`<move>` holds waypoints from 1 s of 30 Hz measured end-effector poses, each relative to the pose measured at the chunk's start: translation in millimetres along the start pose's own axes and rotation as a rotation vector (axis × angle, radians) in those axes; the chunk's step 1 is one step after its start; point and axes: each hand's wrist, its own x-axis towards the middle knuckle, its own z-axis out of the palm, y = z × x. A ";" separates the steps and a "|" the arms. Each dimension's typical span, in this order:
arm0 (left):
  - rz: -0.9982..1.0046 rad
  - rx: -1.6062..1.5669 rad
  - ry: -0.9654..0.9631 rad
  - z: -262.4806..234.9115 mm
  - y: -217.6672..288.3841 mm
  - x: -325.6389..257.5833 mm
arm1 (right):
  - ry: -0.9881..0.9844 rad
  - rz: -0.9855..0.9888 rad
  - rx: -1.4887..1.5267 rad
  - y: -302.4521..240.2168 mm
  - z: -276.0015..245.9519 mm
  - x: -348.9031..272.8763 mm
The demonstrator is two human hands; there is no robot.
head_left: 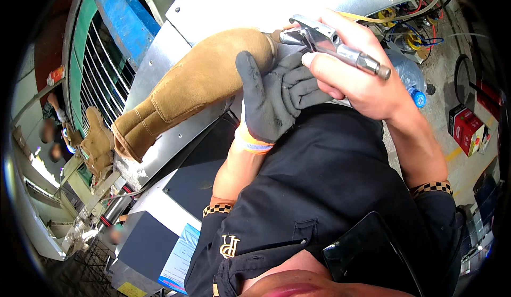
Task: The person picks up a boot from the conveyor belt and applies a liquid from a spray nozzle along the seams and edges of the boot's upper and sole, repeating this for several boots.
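Tan suede boot [199, 73], gloved left hand [274, 97] half-open beside it, palm empty — right hand [367, 81] gripping metal tool [326, 40]

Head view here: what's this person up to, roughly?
A person has a tan suede boot over a bright metal surface. The bare right hand grips a shiny metal hand tool, its tip at the boot's rounded end; whether it touches can't be told. The left hand, in a dark grey glove, is open beside that end, its thumb up in front of the boot. More tan boots stand off to the left.
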 end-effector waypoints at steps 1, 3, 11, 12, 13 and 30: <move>0.003 -0.068 -0.097 -5.5 0.4 5.1 | 0.022 -0.021 0.002 2.2 2.3 -1.8; 0.024 -0.098 -0.164 -12.9 0.0 11.7 | 0.083 -0.089 -0.015 15.0 8.2 -6.3; 0.178 0.364 0.028 -13.5 5.1 16.4 | 0.201 -0.349 -0.176 55.9 31.7 -17.7; 0.184 0.373 0.089 -9.7 3.4 15.5 | 0.224 -0.389 -0.169 56.8 36.2 -18.7; 0.211 0.441 0.080 -10.7 2.2 15.0 | 0.248 -0.454 -0.215 58.3 37.8 -19.4; 0.883 1.899 0.571 93.6 104.9 -156.8 | 0.201 -0.395 -0.163 58.2 21.0 0.7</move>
